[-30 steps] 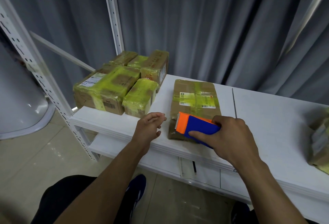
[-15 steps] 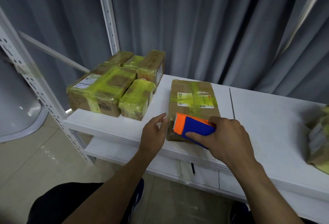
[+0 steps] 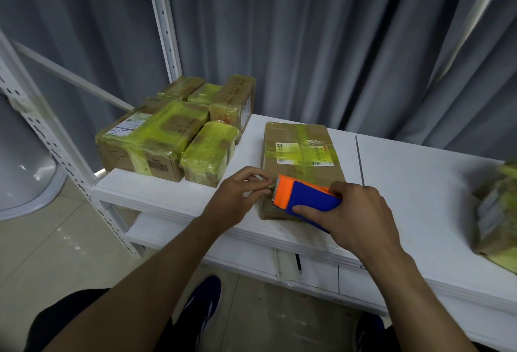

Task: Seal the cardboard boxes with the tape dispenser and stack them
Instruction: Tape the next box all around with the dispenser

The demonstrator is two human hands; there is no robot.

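Grey curtains (image 3: 335, 44) hang in folds behind a long white table (image 3: 419, 198). White perforated shelf uprights (image 3: 163, 21) rise at left above a glossy beige tiled floor (image 3: 42, 253).

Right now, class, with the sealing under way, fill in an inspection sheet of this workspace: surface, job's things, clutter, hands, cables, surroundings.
Surface: white table, one seam line across its top.
Job's things: cardboard box lies flat near the front edge, with yellow-green tape on it; orange and blue tape dispenser is over its near end; taped boxes are grouped at the table's left end.
Clutter: another taped box at the right edge, partly out of view.
Hands: right hand grips the tape dispenser; left hand pinches what looks like the tape end at its toothed edge.
Cables: nothing seen.
Surroundings: grey curtain behind, white shelf upright, tiled floor.
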